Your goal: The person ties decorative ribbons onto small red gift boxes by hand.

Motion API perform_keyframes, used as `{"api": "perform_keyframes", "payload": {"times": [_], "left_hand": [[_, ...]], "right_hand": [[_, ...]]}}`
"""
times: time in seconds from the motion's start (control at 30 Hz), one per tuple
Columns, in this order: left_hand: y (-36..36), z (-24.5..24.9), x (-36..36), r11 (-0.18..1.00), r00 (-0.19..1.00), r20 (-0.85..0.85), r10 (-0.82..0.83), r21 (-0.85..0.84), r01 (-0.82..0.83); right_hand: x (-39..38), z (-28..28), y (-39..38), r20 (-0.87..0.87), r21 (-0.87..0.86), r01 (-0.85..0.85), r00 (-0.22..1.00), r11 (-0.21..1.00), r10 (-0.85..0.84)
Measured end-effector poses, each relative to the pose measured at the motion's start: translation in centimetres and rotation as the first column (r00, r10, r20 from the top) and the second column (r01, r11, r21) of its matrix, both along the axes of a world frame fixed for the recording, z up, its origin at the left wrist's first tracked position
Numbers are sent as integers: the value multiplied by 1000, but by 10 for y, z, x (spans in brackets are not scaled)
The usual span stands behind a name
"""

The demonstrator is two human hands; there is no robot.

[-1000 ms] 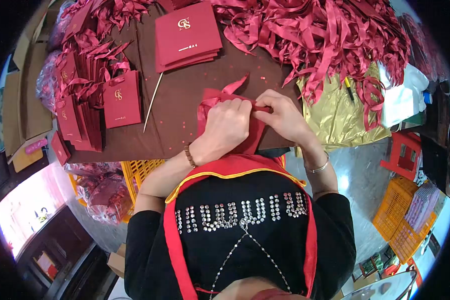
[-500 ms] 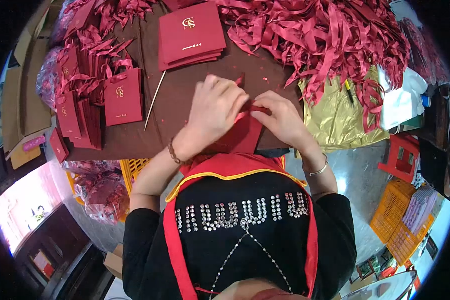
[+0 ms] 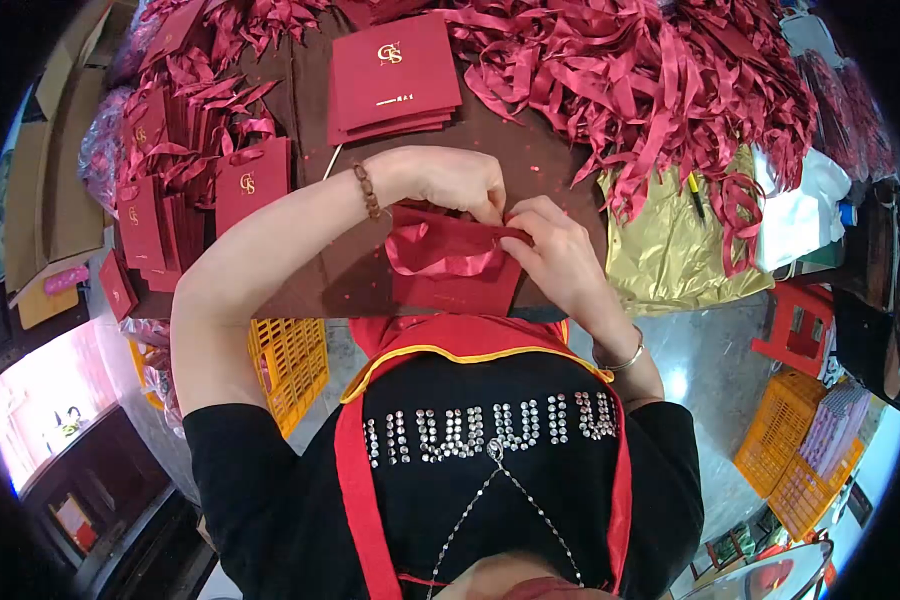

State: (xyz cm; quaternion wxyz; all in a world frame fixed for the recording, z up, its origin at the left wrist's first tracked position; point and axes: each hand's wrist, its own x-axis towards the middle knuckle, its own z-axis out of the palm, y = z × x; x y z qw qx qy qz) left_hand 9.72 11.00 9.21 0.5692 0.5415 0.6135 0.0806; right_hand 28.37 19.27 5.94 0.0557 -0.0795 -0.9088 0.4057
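A small dark red paper gift bag (image 3: 450,293) lies at the table's near edge in front of me. Its red satin ribbon (image 3: 445,266) loops across the upper part of the bag. My right hand (image 3: 555,245) is closed, thumb and fingers pinching the bag's top right corner, where the ribbon is. Just beside it, my left hand (image 3: 460,185) is bent over the bag's top edge with its fingers curled down in a pinch. What those left fingertips hold is hidden.
A stack of flat red bags (image 3: 395,75) lies beyond my hands. Bags with ribbons (image 3: 253,185) stand at left near a thin stick (image 3: 331,160). At right are a heap of red ribbons (image 3: 650,90), gold wrapping (image 3: 670,245) and a yellow-black pen (image 3: 696,195).
My left forearm has swung up and across, the wrist now bent over the bag top. The ribbon loop has come into sight. My right hand stays at the same corner.
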Motion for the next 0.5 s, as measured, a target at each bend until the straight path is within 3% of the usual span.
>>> {"api": "perform_keyframes", "payload": {"times": [0.1, 0.17, 0.23, 0.3, 0.37, 0.43, 0.5], "left_hand": [[-3, -15, 1, 997, 992, 108, 66, 38, -70], [-8, -19, 3, 973, 945, 231, 230, -52, -224], [-14, -28, 3, 965, 935, 241, 259, -35, -258], [-18, -31, 5, 955, 924, 249, 290, -17, -296], [-21, -31, 10, 906, 877, 237, 418, -38, -422], [-21, -31, 13, 899, 873, 229, 430, -27, -436], [-19, -24, 16, 946, 944, -67, 322, 68, -317]], "right_hand": [[1, -2, 2, -11, -40, -1, 1000, 999, 1], [2, -4, 7, -12, -78, -8, 1000, 997, 7], [0, -10, 13, 37, -377, -54, 997, 925, 73], [-1, -18, 14, 81, -458, -43, 993, 888, 90], [-2, -18, 16, 125, -535, -28, 986, 845, 112], [-3, -14, 18, 155, -569, -41, 976, 822, 155], [-2, -15, 19, 142, -580, -49, 977, 813, 160]]}}
